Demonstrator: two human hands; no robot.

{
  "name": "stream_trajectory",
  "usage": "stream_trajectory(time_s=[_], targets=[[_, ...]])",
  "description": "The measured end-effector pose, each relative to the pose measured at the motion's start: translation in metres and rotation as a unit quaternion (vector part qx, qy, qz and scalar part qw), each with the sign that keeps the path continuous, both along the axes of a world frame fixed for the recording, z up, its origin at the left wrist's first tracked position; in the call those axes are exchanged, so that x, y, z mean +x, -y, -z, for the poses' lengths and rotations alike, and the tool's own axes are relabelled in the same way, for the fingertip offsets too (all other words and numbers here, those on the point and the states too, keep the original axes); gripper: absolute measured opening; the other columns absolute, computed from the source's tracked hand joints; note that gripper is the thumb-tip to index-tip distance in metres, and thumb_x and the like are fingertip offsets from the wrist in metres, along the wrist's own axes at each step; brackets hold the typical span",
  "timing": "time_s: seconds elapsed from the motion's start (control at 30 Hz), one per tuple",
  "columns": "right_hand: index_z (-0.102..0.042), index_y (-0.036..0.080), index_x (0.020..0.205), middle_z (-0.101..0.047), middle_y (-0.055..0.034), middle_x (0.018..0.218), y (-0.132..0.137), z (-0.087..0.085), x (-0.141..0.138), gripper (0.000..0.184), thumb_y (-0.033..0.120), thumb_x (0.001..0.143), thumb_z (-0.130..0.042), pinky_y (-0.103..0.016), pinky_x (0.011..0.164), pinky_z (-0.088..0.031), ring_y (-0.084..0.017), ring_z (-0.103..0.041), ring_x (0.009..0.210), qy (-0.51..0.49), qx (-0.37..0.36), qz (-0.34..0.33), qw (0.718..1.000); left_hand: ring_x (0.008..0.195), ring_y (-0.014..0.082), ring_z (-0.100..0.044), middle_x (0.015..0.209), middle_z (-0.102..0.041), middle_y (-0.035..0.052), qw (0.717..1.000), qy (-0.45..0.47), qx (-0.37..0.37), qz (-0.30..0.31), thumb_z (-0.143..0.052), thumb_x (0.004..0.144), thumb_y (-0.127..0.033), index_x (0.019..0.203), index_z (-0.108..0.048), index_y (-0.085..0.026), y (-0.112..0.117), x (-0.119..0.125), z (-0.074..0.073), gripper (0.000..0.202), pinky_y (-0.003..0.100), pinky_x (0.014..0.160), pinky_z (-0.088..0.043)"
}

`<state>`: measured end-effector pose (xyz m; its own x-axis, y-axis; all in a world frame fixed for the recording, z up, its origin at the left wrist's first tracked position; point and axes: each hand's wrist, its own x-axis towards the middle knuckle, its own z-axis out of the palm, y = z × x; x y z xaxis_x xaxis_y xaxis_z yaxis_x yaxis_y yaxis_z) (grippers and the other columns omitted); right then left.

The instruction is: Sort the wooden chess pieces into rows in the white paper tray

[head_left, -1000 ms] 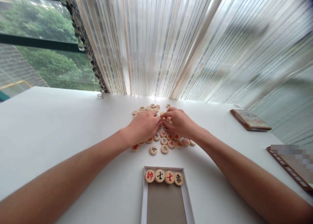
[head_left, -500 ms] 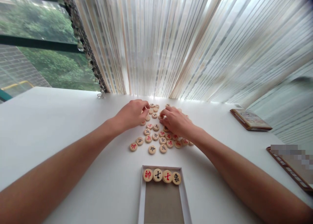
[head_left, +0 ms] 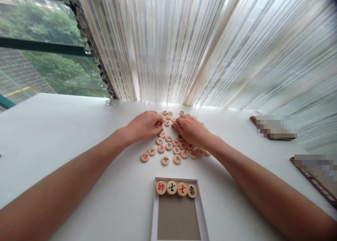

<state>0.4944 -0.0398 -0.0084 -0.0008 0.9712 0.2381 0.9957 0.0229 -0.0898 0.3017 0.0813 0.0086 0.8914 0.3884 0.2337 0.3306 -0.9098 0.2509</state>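
Observation:
Many round wooden Chinese chess pieces (head_left: 169, 145) with red or black characters lie scattered on the white table. At the left of their far part, my left hand (head_left: 147, 126) has its fingers curled closed around a piece, mostly hidden by the fingers. My right hand (head_left: 191, 129) reaches in from the right, thumb and fingertips pinched on a dark-marked Chinese chess piece (head_left: 173, 126) at the table surface. Nearer to me stands a shallow white box (head_left: 201, 213) with a brown bottom. Several pieces (head_left: 171, 187) form a row along its far wall, characters up.
On the right of the white table (head_left: 105, 191) lie two flat brown-edged items (head_left: 310, 179), partly blurred out. A pale striped curtain (head_left: 163, 51) hangs along the far edge, with a window (head_left: 52, 65) at the left.
My left hand has moved slightly right and nearer, its fingers closing around a piece. My right fingertips have closed on a piece. The view has shifted a little.

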Motion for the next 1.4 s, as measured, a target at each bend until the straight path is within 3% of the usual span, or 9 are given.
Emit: stream_trajectory(time_s=[0.2, 0.33, 0.43, 0.5, 0.67, 0.87, 1.0, 1.2, 1.4], targets=[[-0.071, 0.018, 0.082, -0.069, -0.0127, 0.099, -0.005, 0.008, 0.009, 0.036, 0.033, 0.108, -0.052, -0.036, 0.077, -0.047, -0.025, -0.065, 0.087, -0.047, 0.038, 0.038, 0.997, 0.079, 0.0212, -0.066, 0.087, -0.070, 0.0084, 0.999, -0.014, 0.048, 0.017, -0.061, 0.094, -0.021, 0.084, -0.072, -0.015, 0.009, 0.005, 0.001, 0.016, 0.032, 0.073, -0.048], [-0.074, 0.014, 0.114, -0.072, -0.0159, 0.115, -0.007, 0.011, 0.013, 0.026, 0.026, 0.106, -0.052, -0.039, 0.086, -0.051, -0.028, -0.067, 0.095, -0.067, 0.067, 0.039, 0.995, 0.084, 0.0253, -0.068, 0.088, -0.072, 0.0111, 0.997, -0.021, 0.073, 0.027, -0.057, 0.098, -0.022, 0.083, -0.071, -0.014, 0.011, 0.007, 0.002, 0.022, 0.037, 0.080, -0.050], [-0.071, 0.018, 0.130, -0.069, -0.0138, 0.135, -0.007, 0.012, 0.014, 0.033, 0.015, 0.103, -0.051, -0.040, 0.100, -0.049, -0.028, -0.066, 0.114, -0.070, 0.063, -0.008, 0.995, 0.087, 0.0250, -0.069, 0.091, -0.075, 0.0107, 0.997, -0.014, 0.068, 0.025, -0.053, 0.102, -0.022, 0.090, -0.074, -0.014, 0.008, 0.008, 0.005, 0.025, 0.036, 0.081, -0.051], [-0.075, 0.020, 0.123, -0.072, -0.0119, 0.132, -0.008, 0.013, 0.015, 0.031, 0.014, 0.101, -0.055, -0.041, 0.103, -0.048, -0.029, -0.064, 0.118, -0.068, 0.052, -0.032, 0.996, 0.085, 0.0232, -0.070, 0.091, -0.075, 0.0093, 0.998, -0.005, 0.056, 0.016, -0.052, 0.102, -0.021, 0.093, -0.075, -0.015, 0.006, 0.008, 0.007, 0.025, 0.034, 0.078, -0.051], [-0.079, 0.018, 0.111, -0.076, -0.0121, 0.107, -0.007, 0.012, 0.018, 0.020, 0.023, 0.098, -0.065, -0.041, 0.092, -0.050, -0.029, -0.065, 0.099, -0.064, 0.044, -0.023, 0.997, 0.077, 0.0194, -0.067, 0.088, -0.072, 0.0079, 0.999, 0.026, 0.033, -0.005, -0.054, 0.101, -0.023, 0.082, -0.075, -0.016, 0.003, 0.005, 0.006, 0.030, 0.031, 0.071, -0.049], [-0.077, 0.014, 0.101, -0.076, -0.0137, 0.100, -0.004, 0.005, 0.011, 0.016, 0.020, 0.100, -0.062, -0.040, 0.090, -0.048, -0.030, -0.063, 0.099, -0.047, 0.039, -0.029, 0.998, 0.078, 0.0210, -0.067, 0.084, -0.073, 0.0086, 0.997, 0.052, 0.031, -0.049, -0.054, 0.099, -0.027, 0.088, -0.080, -0.014, -0.010, -0.004, -0.008, 0.031, 0.033, 0.076, -0.049], [-0.075, 0.013, 0.109, -0.078, -0.0148, 0.098, -0.003, 0.005, 0.008, 0.021, 0.017, 0.102, -0.056, -0.040, 0.089, -0.048, -0.029, -0.065, 0.097, -0.055, 0.051, -0.016, 0.997, 0.086, 0.0226, -0.071, 0.094, -0.079, 0.0086, 0.994, 0.051, 0.010, -0.099, -0.057, 0.095, -0.029, 0.100, -0.082, -0.015, -0.026, -0.015, -0.016, 0.029, 0.034, 0.081, -0.051], [-0.079, 0.018, 0.099, -0.081, -0.0082, 0.092, -0.004, 0.008, 0.014, 0.017, 0.017, 0.097, -0.063, -0.033, 0.078, -0.050, -0.023, -0.069, 0.081, -0.104, 0.071, 0.016, 0.992, 0.092, 0.0236, -0.073, 0.100, -0.080, 0.0094, 0.996, 0.041, -0.018, -0.071, -0.064, 0.090, -0.034, 0.104, -0.083, -0.015, -0.028, -0.014, -0.004, 0.029, 0.033, 0.084, -0.055], [-0.083, 0.018, 0.093, -0.079, -0.0088, 0.091, -0.003, 0.008, 0.020, 0.018, 0.020, 0.095, -0.065, -0.033, 0.077, -0.050, -0.023, -0.068, 0.080, -0.122, 0.099, 0.027, 0.987, 0.101, 0.0249, -0.073, 0.112, -0.077, 0.0121, 0.999, 0.029, -0.013, -0.043, -0.057, 0.094, -0.025, 0.108, -0.082, -0.014, -0.024, -0.010, 0.006, 0.031, 0.035, 0.096, -0.055]])
